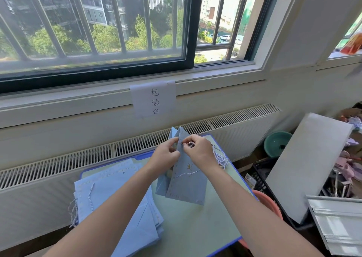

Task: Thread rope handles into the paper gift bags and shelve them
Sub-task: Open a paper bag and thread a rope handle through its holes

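While the right hand (197, 152) pinches a twisted blue-white rope (191, 143) at the top edge of the standing gift bag (186, 180), the left hand (166, 155) pinches the same bag's upper panel just beside that grip, steadying it. Judgement: threading mid-way on this bag, rope end at or near a punched hole; can't tell if it's through. Just right of the grip lies a loose bundle of ropes (221, 158); below-left of it, a flat stack of bags (117, 207) on the desk (195, 227), at least one with a rope showing. No shelf visible, so shelving looks undone. Bag: thin matte blue paper, gusseted, creased sharp, dotted border. Rope: soft, braided, limp.
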A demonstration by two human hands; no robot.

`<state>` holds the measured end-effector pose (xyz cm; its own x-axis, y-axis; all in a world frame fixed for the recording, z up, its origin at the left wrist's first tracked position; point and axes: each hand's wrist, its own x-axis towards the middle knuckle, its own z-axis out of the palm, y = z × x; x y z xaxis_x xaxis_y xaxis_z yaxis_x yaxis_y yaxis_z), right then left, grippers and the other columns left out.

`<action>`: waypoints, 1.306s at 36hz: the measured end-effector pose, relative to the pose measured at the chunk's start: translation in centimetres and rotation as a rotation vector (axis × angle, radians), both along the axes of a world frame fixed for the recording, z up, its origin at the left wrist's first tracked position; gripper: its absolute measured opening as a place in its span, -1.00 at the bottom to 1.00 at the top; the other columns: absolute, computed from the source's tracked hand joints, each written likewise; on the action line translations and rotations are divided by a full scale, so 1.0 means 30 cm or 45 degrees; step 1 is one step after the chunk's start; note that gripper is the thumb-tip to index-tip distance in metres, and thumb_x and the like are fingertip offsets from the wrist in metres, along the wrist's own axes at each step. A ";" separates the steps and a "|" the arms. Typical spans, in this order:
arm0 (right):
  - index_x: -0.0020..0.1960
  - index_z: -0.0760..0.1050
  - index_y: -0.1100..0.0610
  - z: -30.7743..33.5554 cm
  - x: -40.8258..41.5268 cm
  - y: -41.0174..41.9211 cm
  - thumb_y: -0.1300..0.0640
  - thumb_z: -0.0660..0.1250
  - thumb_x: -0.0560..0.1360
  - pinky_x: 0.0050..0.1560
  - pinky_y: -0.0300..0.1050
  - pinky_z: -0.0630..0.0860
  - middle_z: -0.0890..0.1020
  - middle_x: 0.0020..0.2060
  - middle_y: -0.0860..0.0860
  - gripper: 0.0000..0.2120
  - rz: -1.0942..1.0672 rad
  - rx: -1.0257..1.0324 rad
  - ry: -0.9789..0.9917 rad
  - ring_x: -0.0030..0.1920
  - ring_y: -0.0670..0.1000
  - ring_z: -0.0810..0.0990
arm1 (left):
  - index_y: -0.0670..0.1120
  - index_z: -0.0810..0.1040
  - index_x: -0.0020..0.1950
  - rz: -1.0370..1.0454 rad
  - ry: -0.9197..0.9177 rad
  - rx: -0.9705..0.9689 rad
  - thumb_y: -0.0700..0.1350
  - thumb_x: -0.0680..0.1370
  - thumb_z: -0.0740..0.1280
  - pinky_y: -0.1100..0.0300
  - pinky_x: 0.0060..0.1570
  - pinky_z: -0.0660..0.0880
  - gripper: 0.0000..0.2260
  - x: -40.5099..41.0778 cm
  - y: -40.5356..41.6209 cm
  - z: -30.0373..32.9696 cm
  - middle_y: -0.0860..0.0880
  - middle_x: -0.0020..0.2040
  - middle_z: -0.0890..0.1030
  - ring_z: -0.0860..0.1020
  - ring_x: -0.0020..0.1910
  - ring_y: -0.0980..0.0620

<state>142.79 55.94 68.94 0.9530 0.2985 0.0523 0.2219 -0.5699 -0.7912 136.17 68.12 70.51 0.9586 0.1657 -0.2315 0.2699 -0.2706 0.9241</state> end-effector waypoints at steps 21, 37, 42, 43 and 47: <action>0.34 0.46 0.11 -0.032 -0.039 -0.047 0.12 0.40 0.46 -0.01 -0.24 0.53 0.55 0.14 -0.02 -0.54 0.221 0.048 0.208 -0.01 -0.01 0.61 | -0.27 0.55 -0.04 0.064 0.155 0.360 -0.27 0.63 0.11 -0.05 -0.21 0.65 -0.78 0.089 -0.015 0.020 -0.26 -0.17 0.63 0.67 -0.28 -0.21; 0.11 0.46 0.04 -0.051 -0.010 -0.142 0.21 0.28 0.49 -0.10 -0.11 0.59 0.58 -0.11 -0.06 -0.78 -0.070 0.252 0.424 -0.19 -0.09 0.56 | -0.33 0.60 -0.05 -0.326 -0.511 1.341 -0.46 0.32 0.29 -0.10 0.09 0.56 -0.75 0.060 -0.025 -0.107 -0.25 0.01 0.58 0.53 0.13 -0.29; 0.07 0.49 0.13 -0.069 -0.003 -0.153 0.24 0.28 0.50 -0.34 -0.31 0.49 0.59 -0.08 0.03 -0.85 -0.099 0.359 0.542 -0.20 -0.08 0.58 | -0.17 0.44 0.27 -0.004 -0.249 0.984 -0.31 0.47 0.24 -0.02 -0.16 0.53 -0.63 0.044 -0.029 -0.081 -0.16 0.07 0.52 0.54 -0.07 -0.18; 0.06 0.50 0.11 -0.077 0.001 -0.158 0.22 0.30 0.50 -0.29 -0.26 0.51 0.61 -0.05 0.04 -0.86 -0.093 0.365 0.564 -0.17 -0.06 0.59 | -0.10 0.42 0.26 0.000 -0.094 0.845 -0.26 0.52 0.22 0.04 -0.27 0.49 -0.69 0.050 -0.024 -0.078 -0.10 -0.03 0.53 0.54 -0.18 -0.11; -0.01 0.55 0.14 -0.102 0.016 -0.180 0.18 0.34 0.55 -0.34 -0.24 0.40 0.60 -0.21 -0.02 -0.96 -0.085 0.452 0.607 -0.31 -0.09 0.51 | -0.18 0.47 -0.20 0.066 -0.037 0.675 -0.27 0.49 0.19 0.03 -0.44 0.43 -0.90 0.066 -0.001 -0.082 -0.09 -0.37 0.48 0.41 -0.44 -0.07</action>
